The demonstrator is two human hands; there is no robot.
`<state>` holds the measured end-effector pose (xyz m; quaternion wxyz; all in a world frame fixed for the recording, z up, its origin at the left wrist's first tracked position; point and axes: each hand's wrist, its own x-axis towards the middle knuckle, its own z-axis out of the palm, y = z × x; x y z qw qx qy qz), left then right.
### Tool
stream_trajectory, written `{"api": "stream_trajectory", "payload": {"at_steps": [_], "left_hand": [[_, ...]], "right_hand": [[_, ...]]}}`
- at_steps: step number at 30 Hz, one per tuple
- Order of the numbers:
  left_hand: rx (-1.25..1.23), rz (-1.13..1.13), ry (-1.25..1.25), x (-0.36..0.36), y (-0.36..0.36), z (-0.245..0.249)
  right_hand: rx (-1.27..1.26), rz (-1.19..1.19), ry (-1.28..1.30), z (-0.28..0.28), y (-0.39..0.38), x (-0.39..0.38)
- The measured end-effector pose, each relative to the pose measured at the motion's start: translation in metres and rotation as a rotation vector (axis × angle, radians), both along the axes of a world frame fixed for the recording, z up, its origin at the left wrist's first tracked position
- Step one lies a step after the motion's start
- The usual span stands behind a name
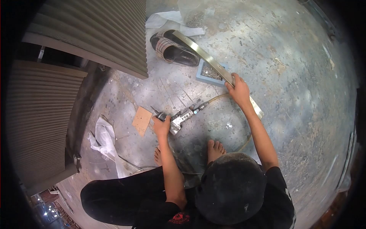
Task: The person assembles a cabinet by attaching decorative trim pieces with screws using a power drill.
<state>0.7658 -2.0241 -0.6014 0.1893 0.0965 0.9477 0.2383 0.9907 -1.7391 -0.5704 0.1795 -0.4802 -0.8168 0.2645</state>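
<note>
My left hand [162, 125] is closed around the head of an air rivet gun [183, 118], whose thin nose points to the upper left. From its handle a yellowish air hose [218, 96] runs right and passes under my right arm. My right hand [240, 91] is closed on a long, shiny metal strip [207, 57]. The strip slants from a sandal at the upper left down to beneath my forearm. Under it stands a blue box [205, 79] holding many small metal pieces, probably rivets.
Corrugated metal panels [91, 34] stand on the left. A pair of sandals [175, 49] lies at the top, near white plastic sheeting [167, 18]. A brown cardboard piece [143, 120] lies left of the rivet gun, and a white plastic bag [106, 137] farther left. My bare feet [215, 150] rest on the worn floor.
</note>
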Motion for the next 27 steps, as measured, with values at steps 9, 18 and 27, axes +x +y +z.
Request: {"api": "stream_trajectory", "payload": {"at_steps": [9, 18, 27], "left_hand": [[0.126, -0.01, 0.063, 0.0, 0.002, -0.01], [0.128, -0.078, 0.044, -0.014, -0.007, 0.022], [-0.212, -0.296, -0.373, -0.039, 0.012, 0.085]], "right_hand": [[0.228, -0.036, -0.04, 0.038, -0.019, -0.009], [0.22, 0.939, 0.035, -0.018, -0.162, -0.091], [-0.209, 0.831, -0.131, 0.043, -0.196, -0.093]]}}
